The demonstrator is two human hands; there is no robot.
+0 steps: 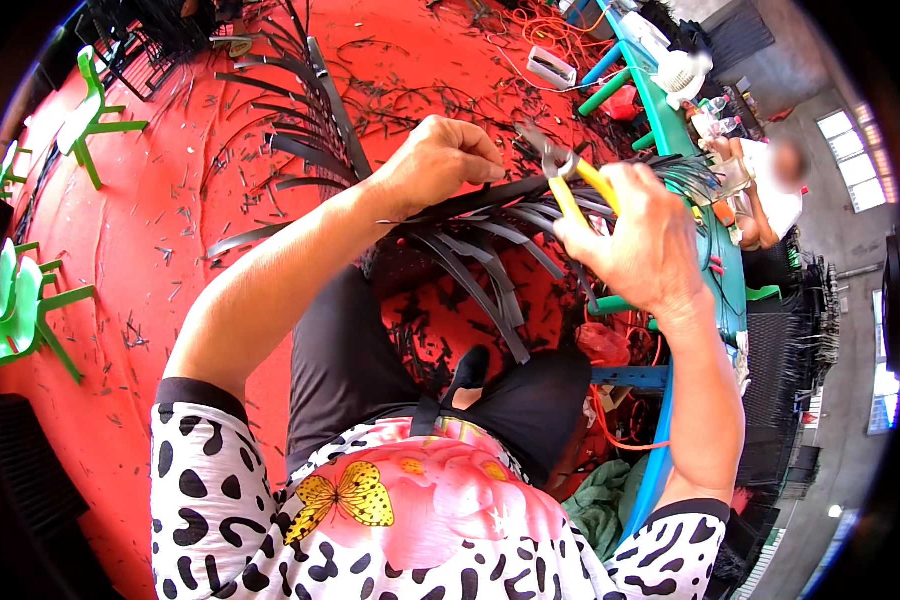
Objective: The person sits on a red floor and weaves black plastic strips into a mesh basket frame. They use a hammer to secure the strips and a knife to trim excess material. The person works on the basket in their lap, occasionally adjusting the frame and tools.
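Note:
My right hand (645,235) is closed round the yellow handles of a pair of pliers (576,188). The handles are spread apart, and the metal jaws point up and left toward my other hand. My left hand (440,165) is closed, thumb and fingertips pinched together just above a dark band; what lies between them is too small to tell. Under both hands is a woven piece of black flat strips (470,235), above my lap. Many loose strip ends stick out from it, some hanging toward my knees, others fanning up and to the left.
Short black offcuts litter the red floor (170,290). Green chairs (15,315) stand at left. A long green bench (675,110) runs along the right, with a white fan (682,75) and another person (780,190) beyond it. Orange cord (610,420) and green cloth (600,500) lie near my right leg.

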